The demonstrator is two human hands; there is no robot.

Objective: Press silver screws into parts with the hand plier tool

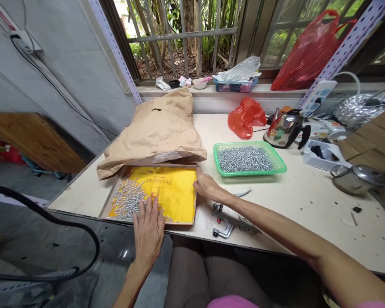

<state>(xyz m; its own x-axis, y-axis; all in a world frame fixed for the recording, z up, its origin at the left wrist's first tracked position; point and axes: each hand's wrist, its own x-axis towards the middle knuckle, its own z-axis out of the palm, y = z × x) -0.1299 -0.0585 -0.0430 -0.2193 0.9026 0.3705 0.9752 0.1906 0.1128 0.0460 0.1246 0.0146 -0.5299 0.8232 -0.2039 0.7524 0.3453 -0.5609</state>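
A shallow cardboard box (196, 204) lies at the table's front edge, its bottom covered by a printed yellow sheet (179, 188). Many small silvery metal pins (127, 197) are heaped in its left half. My left hand (150, 226) is open, reaching over the front rim with its fingers laid out at the right side of the heap. With closed fingers, my right hand (208, 185) grips the box's right rim near the back corner. Just behind the box, a big brown paper sack (160, 124) overhangs its back edge.
Right of the sack stands a green basket (250, 173) full of similar metal pieces. Pliers and a small metal tool (223, 232) lie under my right forearm. Farther right are a kettle (284, 130), a red plastic bag (246, 117), a white tray (321, 159) and a lidded pot (359, 179).
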